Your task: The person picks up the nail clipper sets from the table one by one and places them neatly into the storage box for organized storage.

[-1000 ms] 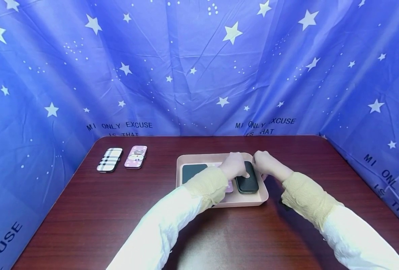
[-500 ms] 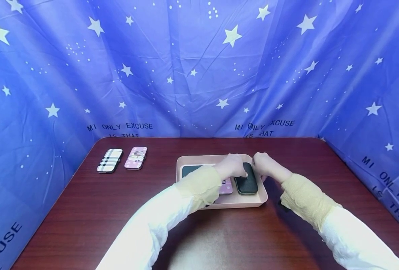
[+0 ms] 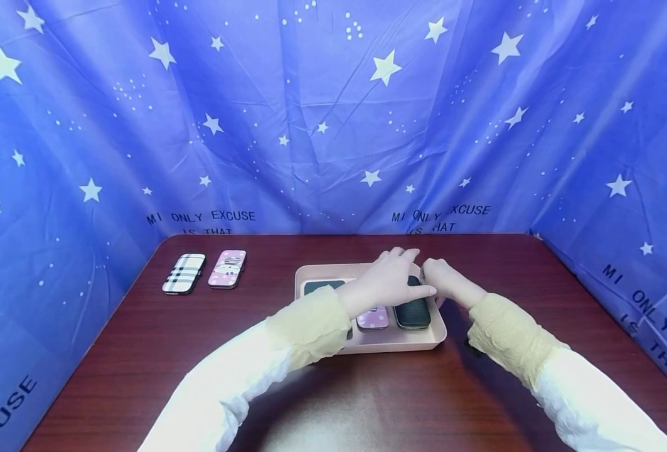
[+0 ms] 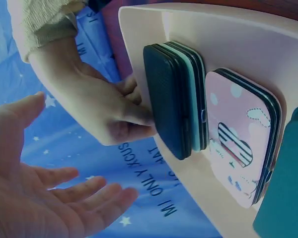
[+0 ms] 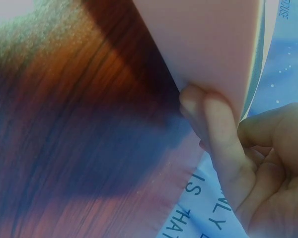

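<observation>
The tray [image 3: 392, 346] sits on the bench [image 3: 469, 402], bearing a black case [image 3: 413, 312], a dotted pink case [image 3: 373, 321] and a dark green case [image 3: 319, 287]. My right hand [image 3: 443, 280] pinches its right wall between curled fingers; my left hand [image 3: 386, 282], fingers extended and grasping nothing, hovers above the cases. I'd hold that wall firmly, tray level, so nothing slides. Farther left lie a plaid case [image 3: 184, 274] and another pink case [image 3: 228, 269]; a blue starry curtain [image 3: 296, 163] hangs behind.

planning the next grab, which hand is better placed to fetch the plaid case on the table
Probably the left hand: it holds nothing and is nearer the plaid case, while the right hand grips the tray.
</observation>
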Available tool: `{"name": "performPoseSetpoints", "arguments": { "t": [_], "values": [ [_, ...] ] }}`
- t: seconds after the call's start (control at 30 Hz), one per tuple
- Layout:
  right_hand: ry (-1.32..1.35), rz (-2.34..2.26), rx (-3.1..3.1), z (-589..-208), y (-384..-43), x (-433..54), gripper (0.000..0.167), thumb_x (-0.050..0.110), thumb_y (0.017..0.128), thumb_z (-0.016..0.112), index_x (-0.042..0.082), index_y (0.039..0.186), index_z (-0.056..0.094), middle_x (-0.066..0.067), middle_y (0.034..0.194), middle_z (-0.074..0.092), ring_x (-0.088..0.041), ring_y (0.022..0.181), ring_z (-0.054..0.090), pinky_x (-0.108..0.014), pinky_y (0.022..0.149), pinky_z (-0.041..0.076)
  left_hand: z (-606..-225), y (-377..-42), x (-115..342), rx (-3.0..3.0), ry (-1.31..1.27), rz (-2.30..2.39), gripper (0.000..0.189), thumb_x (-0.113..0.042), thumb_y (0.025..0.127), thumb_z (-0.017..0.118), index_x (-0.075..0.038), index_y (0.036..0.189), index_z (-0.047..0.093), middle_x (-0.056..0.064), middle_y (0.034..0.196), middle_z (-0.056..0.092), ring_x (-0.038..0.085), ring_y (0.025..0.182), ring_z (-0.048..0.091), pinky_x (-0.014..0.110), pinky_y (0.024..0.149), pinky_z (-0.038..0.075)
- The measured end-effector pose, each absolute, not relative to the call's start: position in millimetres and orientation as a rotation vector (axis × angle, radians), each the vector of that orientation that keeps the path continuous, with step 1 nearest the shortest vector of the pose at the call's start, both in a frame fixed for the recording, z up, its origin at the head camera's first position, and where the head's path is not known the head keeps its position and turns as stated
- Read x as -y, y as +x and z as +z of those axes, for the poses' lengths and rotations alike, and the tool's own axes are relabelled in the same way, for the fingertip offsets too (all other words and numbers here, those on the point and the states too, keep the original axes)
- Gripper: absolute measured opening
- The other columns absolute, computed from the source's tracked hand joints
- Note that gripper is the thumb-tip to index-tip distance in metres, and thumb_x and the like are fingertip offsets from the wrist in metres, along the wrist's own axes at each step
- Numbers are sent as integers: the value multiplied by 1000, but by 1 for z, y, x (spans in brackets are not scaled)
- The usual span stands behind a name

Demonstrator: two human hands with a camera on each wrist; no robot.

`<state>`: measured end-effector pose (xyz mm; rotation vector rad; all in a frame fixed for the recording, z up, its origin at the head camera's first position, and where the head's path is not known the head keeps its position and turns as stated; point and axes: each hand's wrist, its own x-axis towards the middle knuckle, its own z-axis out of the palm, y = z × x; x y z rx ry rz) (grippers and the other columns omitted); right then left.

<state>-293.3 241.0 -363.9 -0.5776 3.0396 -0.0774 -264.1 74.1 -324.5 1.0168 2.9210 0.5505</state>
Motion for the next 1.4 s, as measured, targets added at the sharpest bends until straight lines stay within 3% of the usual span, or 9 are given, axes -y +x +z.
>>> {"name": "performPoseSetpoints", "arguments": {
  "t": [0.1,0.2,0.4,0.57,1.0,1.4],
  "values": [
    [-589,-76,-3029,-363,-292,-241,17,-7,70,64,5,62,56,-8,60,57,-28,63,64,-37,61,57,-321,-259,-69,-2983,1051,541,81,-61,84,58,-14,146,34,9,144,41,25,128,41,37,104,40],
    [-518,-182,-2999,-364,-293,-241,19,-9,74,58,6,62,54,-7,58,58,-26,61,64,-33,54,56,-317,-254,-64,-3057,1090,497,81,-63,85,54,-19,148,30,8,148,35,25,133,36,42,102,40],
    [-457,-280,-2989,-370,-299,-244,27,-5,81,50,7,58,57,-11,57,62,-26,58,66,-34,54,56,-314,-246,-52,-3190,1242,263,83,-69,86,45,-25,151,17,5,156,20,26,144,17,50,110,29],
    [-346,-443,-2950,-374,-303,-245,34,-4,85,44,6,56,57,-14,57,63,-20,44,63,-32,46,54,-314,-243,-42,-3260,1337,198,80,-70,86,42,-28,151,19,5,157,17,25,145,9,55,112,22],
    [-375,-406,-2989,-375,-301,-244,31,-5,85,42,4,59,55,-9,52,59,-19,44,63,-30,44,53,-324,-242,-5,-3287,1307,311,75,-67,88,42,-30,150,22,0,158,15,24,146,2,57,114,9],
    [-417,-361,-3044,-374,-299,-244,31,-5,83,42,7,56,50,-8,52,57,-23,49,65,-34,51,55,-335,-250,37,-3349,1194,340,76,-65,87,46,-27,150,25,3,157,17,28,145,7,59,113,11]
  ]
}}
